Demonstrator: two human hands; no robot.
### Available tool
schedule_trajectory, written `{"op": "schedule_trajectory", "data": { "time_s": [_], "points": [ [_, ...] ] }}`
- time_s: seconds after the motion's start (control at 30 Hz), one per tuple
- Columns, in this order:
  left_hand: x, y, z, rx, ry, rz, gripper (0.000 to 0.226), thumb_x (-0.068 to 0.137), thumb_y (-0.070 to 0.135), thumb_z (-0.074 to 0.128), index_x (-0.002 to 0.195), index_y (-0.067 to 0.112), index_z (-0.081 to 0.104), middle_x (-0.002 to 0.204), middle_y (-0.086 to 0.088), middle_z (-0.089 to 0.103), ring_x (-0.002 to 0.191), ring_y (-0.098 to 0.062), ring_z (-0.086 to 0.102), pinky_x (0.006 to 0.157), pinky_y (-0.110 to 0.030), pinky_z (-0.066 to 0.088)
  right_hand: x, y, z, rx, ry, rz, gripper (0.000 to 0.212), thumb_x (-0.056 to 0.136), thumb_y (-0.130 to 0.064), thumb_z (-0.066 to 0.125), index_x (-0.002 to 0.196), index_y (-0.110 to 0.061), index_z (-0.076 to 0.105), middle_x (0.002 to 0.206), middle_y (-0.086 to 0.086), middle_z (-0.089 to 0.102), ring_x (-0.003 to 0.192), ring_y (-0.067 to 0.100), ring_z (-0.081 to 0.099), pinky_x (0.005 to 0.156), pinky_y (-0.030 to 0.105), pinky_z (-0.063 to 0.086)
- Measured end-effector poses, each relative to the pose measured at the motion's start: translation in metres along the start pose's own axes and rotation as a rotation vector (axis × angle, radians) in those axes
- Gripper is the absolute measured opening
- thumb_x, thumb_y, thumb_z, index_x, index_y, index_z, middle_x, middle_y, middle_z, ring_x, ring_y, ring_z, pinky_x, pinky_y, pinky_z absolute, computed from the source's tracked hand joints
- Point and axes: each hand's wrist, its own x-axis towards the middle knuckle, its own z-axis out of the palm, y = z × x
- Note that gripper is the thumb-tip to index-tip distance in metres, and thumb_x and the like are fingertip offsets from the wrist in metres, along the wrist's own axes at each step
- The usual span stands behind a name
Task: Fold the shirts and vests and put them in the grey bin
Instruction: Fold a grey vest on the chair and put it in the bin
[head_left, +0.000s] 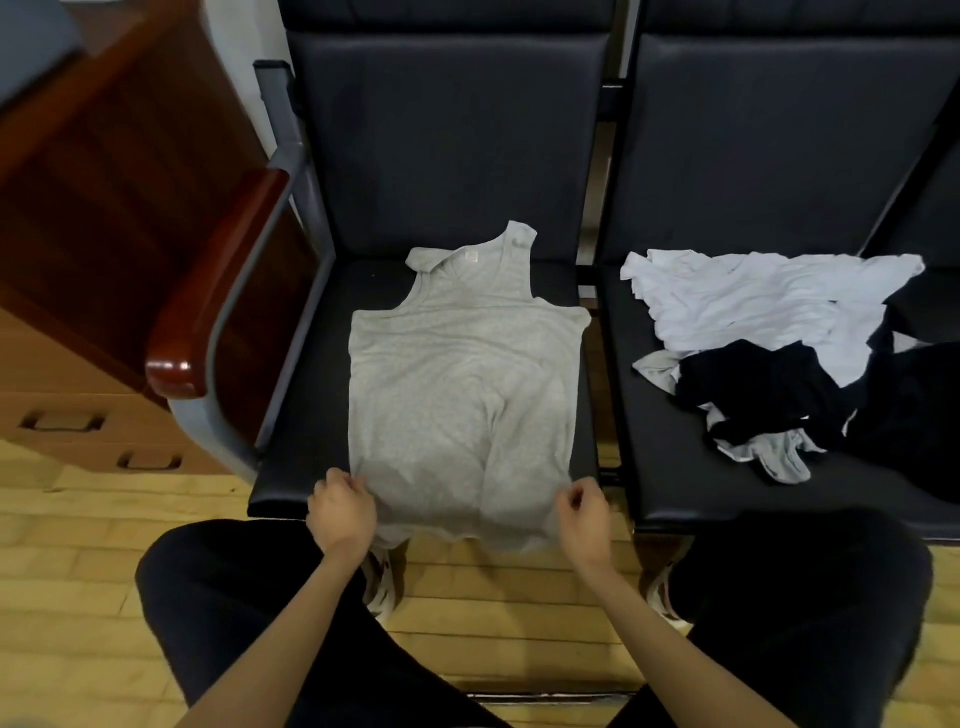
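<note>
both forearms reach forward from the bottom of the view, over dark-trousered knees, bare to the wrist. left hand (341, 512) sits at the near left corner of the grey vest (462, 384), knuckles up, fingers curled in and pinching the hem. right hand (584, 517) mirrors it at the near right corner, fingers curled, thumb and forefinger nipping the edge of the cloth.

and the vest itself lies flat on the left seat (306, 457) of a dark padded bench, straps pointing away toward the backrest, hem hanging just over the front edge between the two hands. a few wrinkles run down its middle, and one strap is folded over at the neck.

out to the right, on the next seat (675, 483), a loose pile waits: a white shirt (753, 306) crumpled at the back, a black garment (769, 395) across it, and bits of grey cloth (774, 457) poking out at the near edge. well apart from the vest, nothing crossing between them.

left of the bench, a glossy red-brown armrest (208, 306) on a grey metal frame, then a wooden cabinet (88, 415) with drawer handles. wood-plank floor (78, 597) underneath.
</note>
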Motion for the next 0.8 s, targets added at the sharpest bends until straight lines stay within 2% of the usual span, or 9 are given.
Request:
{"op": "schedule_trajectory", "data": {
  "time_s": [0.07,0.17,0.3,0.4,0.5,0.6,0.7,0.8],
  "points": [
    [0.002,0.003,-0.007,-0.212,0.048,-0.073,0.024,0.102,0.020,0.042,0.108,-0.002,0.050,0.097,-0.023,0.060,0.090,-0.041,0.059,0.069,-0.043,0.043,0.001,-0.008,-0.013,0.202,0.108,0.120,0.013,0.101,-0.011,0.043,0.089,-0.006,0.042,0.073,0.001,0.047,0.063,0.016,0.046,0.053,0.026,0.036],
    [0.015,0.001,-0.020,-0.292,0.073,-0.112,0.026,0.104,0.021,0.038,0.112,-0.002,0.045,0.101,-0.026,0.059,0.092,-0.042,0.058,0.070,-0.041,0.037,0.009,-0.009,-0.031,0.258,0.177,0.186,0.010,0.102,-0.010,0.038,0.093,-0.007,0.036,0.074,0.001,0.041,0.059,0.014,0.040,0.051,0.026,0.033],
    [0.042,-0.007,-0.036,-0.241,0.065,-0.068,0.027,0.103,0.024,0.042,0.111,-0.001,0.046,0.101,-0.027,0.060,0.093,-0.044,0.058,0.071,-0.043,0.038,0.020,-0.010,-0.055,0.202,0.212,0.143,0.012,0.102,-0.014,0.041,0.093,-0.008,0.036,0.070,0.001,0.039,0.056,0.015,0.038,0.048,0.026,0.031],
    [0.047,-0.008,-0.044,-0.211,0.062,-0.014,0.024,0.103,0.023,0.040,0.110,0.001,0.046,0.097,-0.022,0.059,0.091,-0.041,0.058,0.072,-0.046,0.042,0.020,-0.011,-0.062,0.103,0.270,0.053,0.014,0.102,-0.019,0.043,0.094,-0.010,0.037,0.069,0.000,0.045,0.056,0.018,0.045,0.047,0.029,0.032],
    [0.040,-0.013,-0.043,-0.157,0.021,0.012,0.023,0.104,0.022,0.038,0.110,0.002,0.044,0.097,-0.021,0.057,0.089,-0.040,0.058,0.070,-0.045,0.043,0.012,-0.003,-0.055,-0.052,0.245,0.012,0.013,0.101,-0.020,0.044,0.095,-0.010,0.037,0.068,0.001,0.049,0.058,0.025,0.052,0.046,0.030,0.035],
    [0.034,-0.020,-0.037,-0.070,-0.069,-0.039,0.024,0.104,0.022,0.038,0.114,0.001,0.042,0.105,-0.024,0.057,0.095,-0.042,0.057,0.071,-0.044,0.041,0.005,0.007,-0.047,-0.304,0.067,0.085,0.013,0.102,-0.019,0.041,0.108,-0.009,0.036,0.082,0.006,0.056,0.070,0.027,0.056,0.057,0.036,0.040],
    [0.031,-0.027,-0.034,0.000,-0.128,-0.064,0.027,0.104,0.025,0.037,0.113,0.001,0.041,0.110,-0.026,0.056,0.099,-0.043,0.056,0.074,-0.046,0.042,0.003,0.006,-0.045,-0.574,-0.106,0.117,0.042,0.098,-0.011,0.047,0.133,-0.004,0.026,0.114,0.016,0.056,0.096,0.033,0.061,0.067,0.037,0.042],
    [0.030,-0.029,-0.031,0.042,-0.133,-0.086,0.029,0.102,0.025,0.040,0.116,-0.001,0.041,0.115,-0.028,0.055,0.105,-0.046,0.055,0.078,-0.048,0.042,0.003,-0.003,-0.041,-0.758,-0.064,-0.013,0.050,0.091,-0.010,0.058,0.132,-0.006,0.030,0.130,0.018,0.041,0.114,0.033,0.050,0.086,0.037,0.045]
  ]
}}
